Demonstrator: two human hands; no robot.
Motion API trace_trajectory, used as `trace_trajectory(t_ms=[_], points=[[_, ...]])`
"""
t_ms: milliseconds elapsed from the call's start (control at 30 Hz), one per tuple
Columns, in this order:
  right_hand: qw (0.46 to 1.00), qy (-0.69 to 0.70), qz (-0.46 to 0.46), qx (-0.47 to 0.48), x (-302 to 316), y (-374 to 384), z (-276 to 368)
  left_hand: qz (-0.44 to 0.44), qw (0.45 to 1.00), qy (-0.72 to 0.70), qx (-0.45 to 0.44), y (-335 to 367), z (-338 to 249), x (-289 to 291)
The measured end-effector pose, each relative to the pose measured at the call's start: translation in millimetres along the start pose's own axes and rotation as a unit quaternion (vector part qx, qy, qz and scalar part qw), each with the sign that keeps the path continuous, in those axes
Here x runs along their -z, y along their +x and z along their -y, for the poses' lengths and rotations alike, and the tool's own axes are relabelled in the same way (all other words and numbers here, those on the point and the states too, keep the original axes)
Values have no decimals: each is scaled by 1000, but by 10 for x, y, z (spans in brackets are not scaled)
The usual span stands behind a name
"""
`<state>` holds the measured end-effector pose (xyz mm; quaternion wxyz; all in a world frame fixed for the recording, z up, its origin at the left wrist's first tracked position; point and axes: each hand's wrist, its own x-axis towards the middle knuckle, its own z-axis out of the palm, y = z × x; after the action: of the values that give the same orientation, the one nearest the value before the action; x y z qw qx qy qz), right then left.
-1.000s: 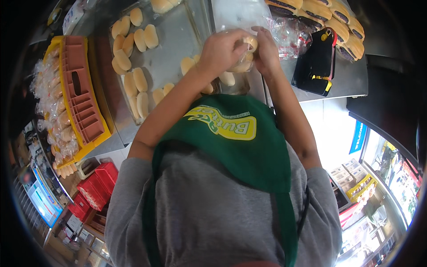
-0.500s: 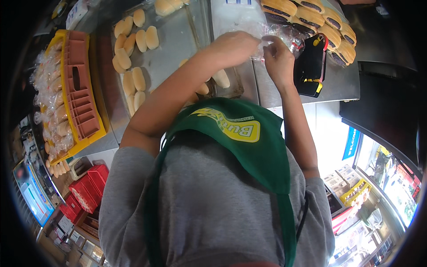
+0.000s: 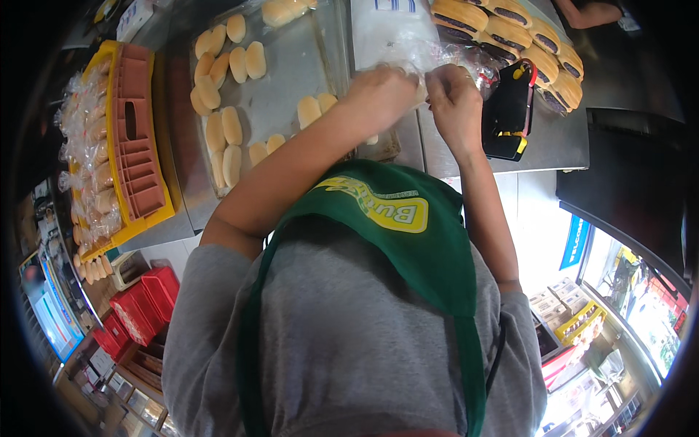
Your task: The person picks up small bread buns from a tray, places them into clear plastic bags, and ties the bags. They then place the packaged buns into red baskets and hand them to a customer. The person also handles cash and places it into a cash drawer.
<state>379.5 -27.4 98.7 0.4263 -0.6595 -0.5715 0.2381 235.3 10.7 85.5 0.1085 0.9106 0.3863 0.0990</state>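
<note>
Close together over the metal counter, both hands work at a clear plastic bag (image 3: 421, 71); its outline is hard to make out. My left hand (image 3: 386, 100) has curled fingers, partly smeared by motion, and what they hold is hidden. Thumb and fingertips of my right hand (image 3: 456, 102) are pinched together on the bag's film. Just beyond lies a stack of clear plastic bags (image 3: 386, 44). Right of my right hand stands a black tape dispenser (image 3: 508, 109) with yellow and red parts. Plain elongated buns (image 3: 233, 127) lie on a metal tray (image 3: 280, 87) to the left.
Buns with dark filling (image 3: 510, 33) are piled at the far right. A yellow crate (image 3: 116, 240) with bagged buns (image 3: 91, 156) stands at the left, a brown one (image 3: 135, 138) against it. Another person's arm (image 3: 590, 13) shows at the upper right.
My left hand has drawn slightly nearer to me, and my right hand has also come a little nearer. More buns show beside my left forearm. Another person's arm has come further into view.
</note>
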Motion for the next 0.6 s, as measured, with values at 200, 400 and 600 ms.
trace_trajectory(t_ms=[200, 400, 600], points=[[996, -20, -73, 39, 85, -108, 14, 29, 997, -44, -63, 10, 24, 15], [993, -64, -32, 89, 99, -90, 268, 56, 991, -118, -23, -13, 157, 358], [958, -168, -29, 232, 94, -67, 352, 10, 990, -128, -57, -251, 145, 868]])
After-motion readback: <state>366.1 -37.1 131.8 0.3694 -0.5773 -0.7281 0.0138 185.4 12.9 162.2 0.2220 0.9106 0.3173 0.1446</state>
